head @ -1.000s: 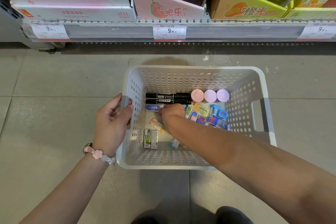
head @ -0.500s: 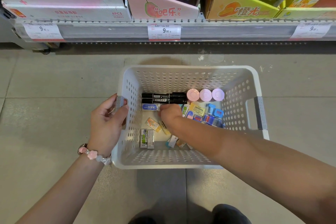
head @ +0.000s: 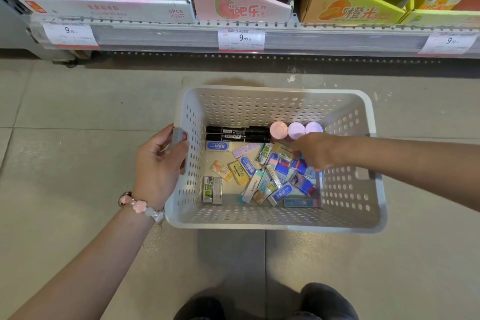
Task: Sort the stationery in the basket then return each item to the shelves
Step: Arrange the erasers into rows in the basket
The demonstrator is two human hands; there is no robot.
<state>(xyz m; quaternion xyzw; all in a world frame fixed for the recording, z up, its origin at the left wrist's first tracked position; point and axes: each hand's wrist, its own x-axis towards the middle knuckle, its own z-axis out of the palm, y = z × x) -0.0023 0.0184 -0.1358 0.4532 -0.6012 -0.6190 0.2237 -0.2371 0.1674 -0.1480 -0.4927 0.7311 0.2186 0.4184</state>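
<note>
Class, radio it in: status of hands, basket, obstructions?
Left hand grips basket handle. Right hand inside, over loose erasers; grasp unclear. Markers, round pots lined along far wall. Nothing blocking.

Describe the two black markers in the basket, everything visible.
The two black markers lie flat, side by side and touching, parallel to the far wall of the white perforated basket. Each looks like glossy plastic with a white printed label mid-barrel; the text is too small to read. Their right ends meet a pink round lid. A white and blue eraser lies just in front. Neither hand touches them.
</note>
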